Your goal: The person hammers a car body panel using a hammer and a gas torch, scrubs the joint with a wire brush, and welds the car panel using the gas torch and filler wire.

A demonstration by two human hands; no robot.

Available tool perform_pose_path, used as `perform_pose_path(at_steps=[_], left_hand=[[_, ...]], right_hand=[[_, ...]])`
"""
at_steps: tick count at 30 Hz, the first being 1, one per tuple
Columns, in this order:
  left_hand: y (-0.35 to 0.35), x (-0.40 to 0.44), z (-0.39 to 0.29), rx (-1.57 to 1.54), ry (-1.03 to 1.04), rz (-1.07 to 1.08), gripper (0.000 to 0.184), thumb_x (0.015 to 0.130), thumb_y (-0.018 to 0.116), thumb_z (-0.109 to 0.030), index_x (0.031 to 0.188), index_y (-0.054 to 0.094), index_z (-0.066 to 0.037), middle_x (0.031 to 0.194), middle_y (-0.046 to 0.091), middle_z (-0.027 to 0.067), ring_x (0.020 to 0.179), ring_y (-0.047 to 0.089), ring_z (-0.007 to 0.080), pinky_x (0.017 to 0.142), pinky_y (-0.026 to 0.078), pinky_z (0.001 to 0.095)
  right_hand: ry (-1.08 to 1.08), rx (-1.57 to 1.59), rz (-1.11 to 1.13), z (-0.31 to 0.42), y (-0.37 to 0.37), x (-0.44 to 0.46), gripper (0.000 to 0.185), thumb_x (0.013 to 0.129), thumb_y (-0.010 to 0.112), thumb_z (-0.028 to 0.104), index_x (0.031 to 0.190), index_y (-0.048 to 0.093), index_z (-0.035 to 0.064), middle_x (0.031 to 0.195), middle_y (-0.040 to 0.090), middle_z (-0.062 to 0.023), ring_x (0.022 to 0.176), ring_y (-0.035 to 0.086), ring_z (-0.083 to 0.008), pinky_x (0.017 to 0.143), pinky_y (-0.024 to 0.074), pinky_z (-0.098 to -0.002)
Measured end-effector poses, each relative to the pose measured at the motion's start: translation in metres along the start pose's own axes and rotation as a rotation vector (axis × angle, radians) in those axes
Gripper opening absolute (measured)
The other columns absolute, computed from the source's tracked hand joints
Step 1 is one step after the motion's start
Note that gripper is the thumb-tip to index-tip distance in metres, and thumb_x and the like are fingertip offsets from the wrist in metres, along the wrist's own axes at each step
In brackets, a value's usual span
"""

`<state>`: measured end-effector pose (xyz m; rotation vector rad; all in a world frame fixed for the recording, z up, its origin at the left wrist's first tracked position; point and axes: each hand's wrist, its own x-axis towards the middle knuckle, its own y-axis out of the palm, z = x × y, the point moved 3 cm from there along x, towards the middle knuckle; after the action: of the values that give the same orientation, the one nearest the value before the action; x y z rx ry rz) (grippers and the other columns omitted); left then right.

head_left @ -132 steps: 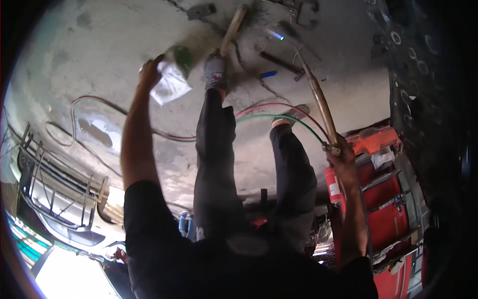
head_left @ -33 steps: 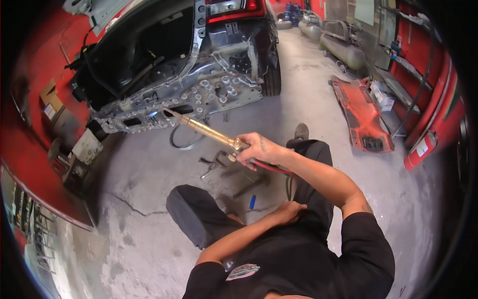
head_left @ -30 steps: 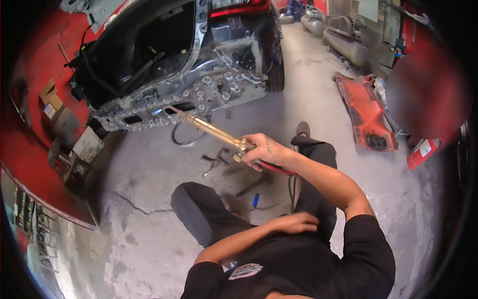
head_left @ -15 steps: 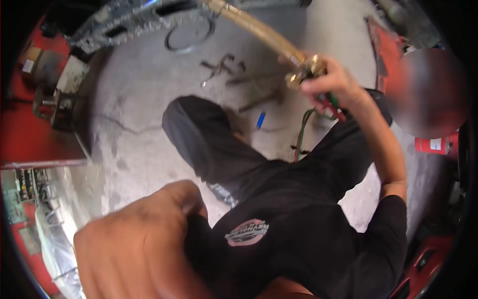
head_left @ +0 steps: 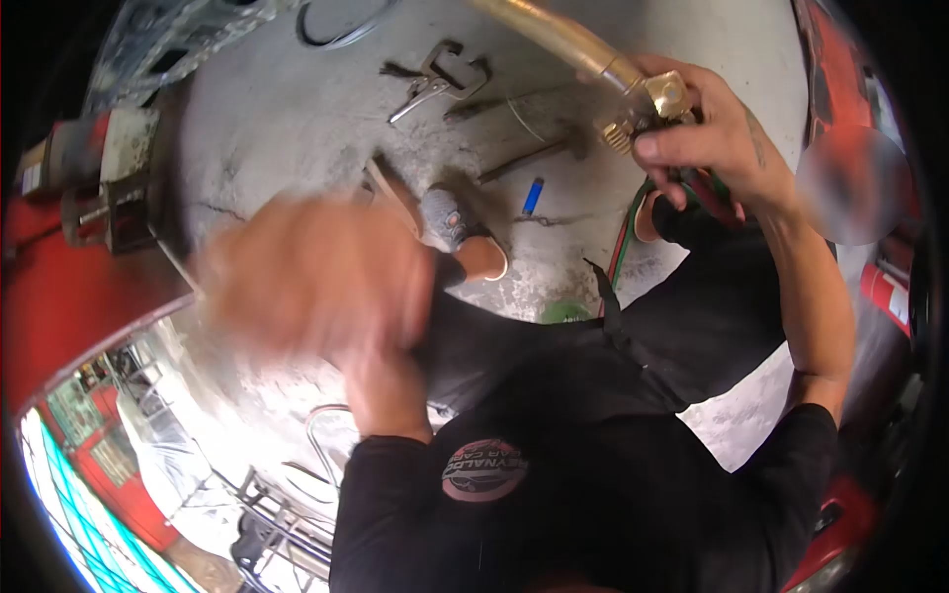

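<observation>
My right hand [head_left: 707, 133] is wrapped round the valve end of a brass torch [head_left: 573, 44], whose tip lies beyond the top edge of the view. A red hose and a green hose [head_left: 627, 237] run down from that hand between my legs. My left hand [head_left: 321, 277] is raised close to the camera at the left, smeared by motion; its fingers and anything in them cannot be made out. On the floor below are a locking clamp [head_left: 440, 81], a blue lighter-like object [head_left: 533, 196] and a dark metal bar [head_left: 522, 161].
Part of a stripped car body [head_left: 178, 44] shows at the upper left, near a coiled wire [head_left: 341, 40]. A red surface [head_left: 89, 287] with a vise-like tool [head_left: 109, 208] stands left. A red panel [head_left: 840, 69] and a fire extinguisher [head_left: 885, 295] are at the right.
The view has tilted down from the car towards my lap and the floor. My left hand has risen from my lap to near the camera. My right hand has kept hold of the torch.
</observation>
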<state>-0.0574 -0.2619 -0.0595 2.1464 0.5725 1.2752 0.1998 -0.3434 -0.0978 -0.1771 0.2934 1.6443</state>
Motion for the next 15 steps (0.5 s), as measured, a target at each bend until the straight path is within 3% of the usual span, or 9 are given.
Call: perform_pose_path(at_steps=[1, 2, 3, 4, 5, 6, 8, 11, 15], left_hand=[[-0.052, -0.021, 0.018, 0.287, -0.24, -0.337, 0.023, 0.098, 0.057, -0.019, 0.084, 0.067, -0.004, 0.078, 0.071, 0.015, 0.071, 0.07, 0.0221, 0.071, 0.056, 0.035], [-0.113, -0.044, 0.049, 0.629, -0.473, -0.567, 0.019, 0.097, 0.058, -0.02, 0.097, 0.066, -0.002, 0.09, 0.072, 0.0124, 0.079, 0.071, 0.0222, 0.076, 0.054, 0.0351], [-0.165, -0.071, 0.09, 1.109, -0.793, -0.632, 0.018, 0.096, 0.057, -0.018, 0.099, 0.064, -0.002, 0.093, 0.071, 0.0091, 0.075, 0.07, 0.0246, 0.075, 0.053, 0.035], [-0.219, -0.111, 0.13, 1.524, -0.731, -0.219, 0.017, 0.09, 0.062, -0.015, 0.087, 0.069, 0.0, 0.077, 0.066, 0.0132, 0.074, 0.067, 0.0231, 0.065, 0.05, 0.0355], [-0.257, -0.148, 0.17, 1.638, -0.893, -0.207, 0.018, 0.09, 0.059, -0.016, 0.087, 0.071, -0.002, 0.083, 0.07, 0.0168, 0.077, 0.069, 0.0258, 0.066, 0.052, 0.0379], [-0.287, -0.178, 0.208, 1.771, -0.828, 0.001, 0.02, 0.091, 0.058, -0.016, 0.092, 0.072, -0.002, 0.091, 0.071, 0.0183, 0.081, 0.07, 0.0277, 0.07, 0.054, 0.04], [-0.328, -0.216, 0.263, 1.942, -0.743, 0.339, 0.022, 0.092, 0.056, -0.017, 0.098, 0.071, -0.002, 0.1, 0.072, 0.0198, 0.086, 0.071, 0.0299, 0.075, 0.055, 0.0426], [-0.352, -0.244, 0.299, 1.936, -0.947, 0.494, 0.023, 0.092, 0.055, -0.017, 0.102, 0.071, -0.003, 0.102, 0.071, 0.02, 0.089, 0.07, 0.0308, 0.077, 0.055, 0.0439], [-0.361, -0.265, 0.312, 1.866, -1.09, 0.52, 0.024, 0.093, 0.054, -0.016, 0.106, 0.069, -0.003, 0.106, 0.07, 0.0202, 0.092, 0.07, 0.0319, 0.081, 0.054, 0.0456]], right_hand=[[0.01, 0.019, 0.006, 0.0, -0.009, 0.001, 0.06, 0.079, 0.071, 0.018, 0.132, 0.055, -0.0064, 0.07, 0.059, -0.0037, 0.049, 0.055, -0.0093, 0.044, 0.0444, -0.0234], [0.027, 0.04, 0.011, -0.002, -0.013, -0.002, 0.053, 0.081, 0.072, 0.015, 0.128, 0.058, -0.0053, 0.073, 0.06, -0.0038, 0.05, 0.055, -0.0088, 0.045, 0.0434, -0.0233], [0.066, 0.055, 0.009, -0.004, -0.015, -0.003, 0.057, 0.081, 0.071, 0.013, 0.132, 0.054, -0.0059, 0.074, 0.061, -0.0051, 0.051, 0.056, -0.0095, 0.045, 0.0445, -0.0236], [0.097, 0.056, 0.006, -0.001, -0.018, -0.002, 0.062, 0.08, 0.07, 0.011, 0.137, 0.051, -0.0066, 0.075, 0.062, -0.0065, 0.052, 0.057, -0.0102, 0.046, 0.0456, -0.0239], [0.116, 0.044, -0.006, 0.003, -0.024, 0.001, 0.068, 0.079, 0.069, 0.009, 0.141, 0.047, -0.0072, 0.077, 0.063, -0.0078, 0.052, 0.058, -0.0109, 0.047, 0.0467, -0.0242], [0.112, 0.111, -0.015, 0.001, -0.024, 0.001, 0.067, 0.079, 0.069, 0.002, 0.142, 0.047, -0.0065, 0.079, 0.065, -0.0094, 0.054, 0.058, -0.0109, 0.048, 0.0469, -0.0245], [0.188, 0.081, -0.023, 0.003, -0.026, -0.003, 0.067, 0.081, 0.071, 0.0, 0.143, 0.047, -0.0057, 0.082, 0.066, -0.0078, 0.056, 0.06, -0.0109, 0.051, 0.0495, -0.0258], [0.13, -0.022, 0.017, 0.001, -0.031, -0.004, 0.066, 0.084, 0.072, 0.001, 0.145, 0.047, -0.0027, 0.083, 0.067, -0.0056, 0.062, 0.064, -0.0109, 0.056, 0.0528, -0.0265], [0.121, -0.045, 0.043, 0.003, -0.029, -0.002, 0.065, 0.085, 0.071, 0.004, 0.145, 0.048, 0.0006, 0.084, 0.067, -0.0054, 0.067, 0.065, -0.0113, 0.061, 0.0536, -0.0276]])
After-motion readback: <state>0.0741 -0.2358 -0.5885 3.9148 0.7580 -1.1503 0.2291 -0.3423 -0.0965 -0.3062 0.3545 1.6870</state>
